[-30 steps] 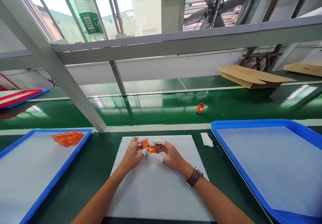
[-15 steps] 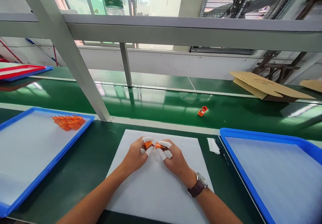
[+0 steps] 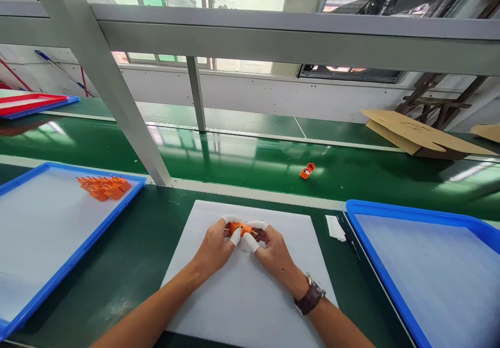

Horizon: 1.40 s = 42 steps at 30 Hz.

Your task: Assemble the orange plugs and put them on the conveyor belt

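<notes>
Above a white sheet [image 3: 250, 290], both hands meet at small orange plastic pieces. My left hand [image 3: 216, 243] wears white finger cots and pinches an orange plastic part [image 3: 233, 227]. In my right hand [image 3: 273, 246], also with white finger cots, is another orange plastic part [image 3: 247, 230], held between thumb and fingers. The two parts touch or nearly touch end to end; the fingers hide much of them, so I cannot tell whether they are joined.
To the left, a blue-rimmed tray [image 3: 78, 254] carries a pile of orange parts [image 3: 103, 187]. Another blue-rimmed tray [image 3: 429, 270] stands at right. An orange piece [image 3: 307, 171] lies on the green belt [image 3: 234, 163]. A metal post [image 3: 117, 87] rises at left; cardboard [image 3: 422, 134] lies at back right.
The orange parts in my hands have come closer together. On the belt, the orange piece has shifted left. The view has tilted slightly.
</notes>
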Motion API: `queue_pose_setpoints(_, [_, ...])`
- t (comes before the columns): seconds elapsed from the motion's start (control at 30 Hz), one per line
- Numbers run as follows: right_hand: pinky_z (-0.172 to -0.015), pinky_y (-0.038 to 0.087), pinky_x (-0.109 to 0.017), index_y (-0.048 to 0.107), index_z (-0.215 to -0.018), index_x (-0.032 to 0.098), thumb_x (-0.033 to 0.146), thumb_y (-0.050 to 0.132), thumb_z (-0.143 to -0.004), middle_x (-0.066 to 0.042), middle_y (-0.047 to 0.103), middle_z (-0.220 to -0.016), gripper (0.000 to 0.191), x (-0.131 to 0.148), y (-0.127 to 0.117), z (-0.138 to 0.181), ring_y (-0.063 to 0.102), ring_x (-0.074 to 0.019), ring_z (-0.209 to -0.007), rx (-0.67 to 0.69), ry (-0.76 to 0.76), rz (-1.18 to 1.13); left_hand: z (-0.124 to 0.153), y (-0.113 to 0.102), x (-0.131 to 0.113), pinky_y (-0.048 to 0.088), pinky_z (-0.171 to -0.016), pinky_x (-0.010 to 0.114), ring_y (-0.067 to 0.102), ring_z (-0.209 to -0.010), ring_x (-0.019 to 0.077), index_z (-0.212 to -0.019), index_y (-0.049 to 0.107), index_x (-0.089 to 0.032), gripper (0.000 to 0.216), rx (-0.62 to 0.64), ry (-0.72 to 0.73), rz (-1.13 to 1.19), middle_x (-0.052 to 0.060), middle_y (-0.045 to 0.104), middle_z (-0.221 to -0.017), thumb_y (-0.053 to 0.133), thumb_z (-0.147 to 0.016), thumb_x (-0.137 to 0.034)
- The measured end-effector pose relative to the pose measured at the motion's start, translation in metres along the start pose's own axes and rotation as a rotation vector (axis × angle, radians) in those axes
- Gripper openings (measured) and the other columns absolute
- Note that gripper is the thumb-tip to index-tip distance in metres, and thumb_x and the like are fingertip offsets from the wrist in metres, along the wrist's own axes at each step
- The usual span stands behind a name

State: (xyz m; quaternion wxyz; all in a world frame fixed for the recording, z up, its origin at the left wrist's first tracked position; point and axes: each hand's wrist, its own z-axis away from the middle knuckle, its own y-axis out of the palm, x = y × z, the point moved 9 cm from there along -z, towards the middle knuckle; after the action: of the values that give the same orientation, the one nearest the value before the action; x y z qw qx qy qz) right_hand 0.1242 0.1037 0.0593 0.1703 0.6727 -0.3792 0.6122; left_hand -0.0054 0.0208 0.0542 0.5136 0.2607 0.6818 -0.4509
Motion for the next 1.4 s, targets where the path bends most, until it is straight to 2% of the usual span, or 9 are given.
queue_pose_setpoints(0.13, [-0.079,0.06,-0.037,0.065,-0.108,0.019,0.029,0.063,-0.087,-0.009,0.073,-0.101,0.023,-0.009,-0.008,-0.003,0.07,-0.022,-0.087,-0.061,0.064,-0.045,0.001,0.006,-0.006,0.059,-0.094,0.036,0.066,-0.112,0.0228,-0.13,0.06,-0.025,0.044,0.106,0.09,-0.018,0.007,0.065,-0.129,0.062,-0.086,-0.022])
queue_pose_setpoints(0.2, [-0.078,0.06,-0.037,0.065,-0.107,0.019,0.028,0.062,-0.087,-0.009,0.073,-0.1,0.022,-0.012,-0.012,-0.003,0.07,-0.0216,-0.086,-0.092,0.07,-0.027,0.001,0.008,-0.012,0.058,-0.095,0.036,0.064,-0.115,0.0223,-0.131,0.06,-0.028,0.047,0.12,0.167,-0.075,0.005,0.063,-0.132,0.06,-0.086,-0.017])
queue_pose_setpoints(0.47, [-0.066,0.054,-0.031,0.066,-0.101,0.02,0.024,0.06,-0.089,-0.006,0.069,-0.095,0.014,0.001,-0.007,0.0,0.063,-0.017,-0.074,-0.046,-0.027,0.081,0.003,0.007,-0.018,0.055,-0.096,0.039,0.065,-0.11,0.0229,-0.119,0.067,-0.029,0.037,0.007,0.328,-0.336,0.004,0.068,-0.12,0.061,-0.086,-0.013])
queue_pose_setpoints(0.73, [-0.067,0.054,-0.031,0.066,-0.098,0.02,0.025,0.06,-0.088,-0.004,0.07,-0.089,0.013,-0.01,-0.005,-0.003,0.064,-0.0171,-0.076,0.036,0.079,0.001,0.001,0.008,-0.012,0.058,-0.087,0.037,0.067,-0.104,0.0233,-0.116,0.068,-0.028,0.035,-0.008,0.311,-0.346,0.005,0.069,-0.117,0.063,-0.084,-0.015])
queue_pose_setpoints(0.93, [-0.064,0.052,-0.029,0.066,-0.094,0.019,0.027,0.063,-0.085,-0.003,0.07,-0.084,0.012,-0.025,-0.001,-0.006,0.064,-0.0168,-0.073,0.098,0.139,-0.06,0.007,0.015,-0.03,0.058,-0.087,0.039,0.065,-0.102,0.0223,-0.119,0.065,-0.027,0.038,-0.03,0.528,-0.43,0.005,0.07,-0.114,0.058,-0.087,-0.008])
queue_pose_setpoints(1.07, [-0.059,0.048,-0.027,0.067,-0.093,0.018,0.027,0.066,-0.084,-0.002,0.069,-0.08,0.013,-0.027,-0.002,-0.006,0.062,-0.0157,-0.069,0.077,0.164,-0.097,0.009,0.015,-0.032,0.057,-0.088,0.04,0.064,-0.104,0.0217,-0.124,0.062,-0.027,0.041,-0.017,0.581,-0.433,0.006,0.069,-0.118,0.056,-0.089,-0.006])
queue_pose_setpoints(1.17, [-0.056,0.045,-0.026,0.068,-0.091,0.018,0.03,0.068,-0.084,-0.001,0.067,-0.073,0.014,-0.025,-0.004,-0.007,0.06,-0.0147,-0.063,0.062,0.185,-0.147,0.006,0.014,-0.026,0.056,-0.092,0.042,0.064,-0.107,0.0228,-0.124,0.062,-0.028,0.038,0.01,0.497,-0.374,0.006,0.068,-0.12,0.058,-0.09,-0.011])
queue_pose_setpoints(1.27, [-0.051,0.046,-0.027,0.066,-0.082,0.016,0.044,0.061,-0.09,-0.001,0.063,-0.063,0.029,-0.026,-0.007,-0.011,0.058,-0.0138,-0.053,0.057,0.243,-0.285,-0.003,0.014,-0.006,0.057,-0.091,0.041,0.067,-0.103,0.0232,-0.125,0.061,-0.027,0.037,0.094,0.211,-0.186,0.006,0.069,-0.118,0.065,-0.088,-0.023])
queue_pose_setpoints(1.4, [-0.046,0.047,-0.027,0.067,-0.086,0.014,0.057,0.051,-0.094,-0.006,0.066,-0.075,0.047,-0.031,-0.015,-0.017,0.062,-0.0154,-0.055,0.001,0.26,-0.543,-0.01,0.017,0.011,0.054,-0.099,0.042,0.067,-0.11,0.0253,-0.123,0.061,-0.022,0.041,0.191,-0.063,0.206,0.01,0.068,-0.122,0.071,-0.085,-0.032])
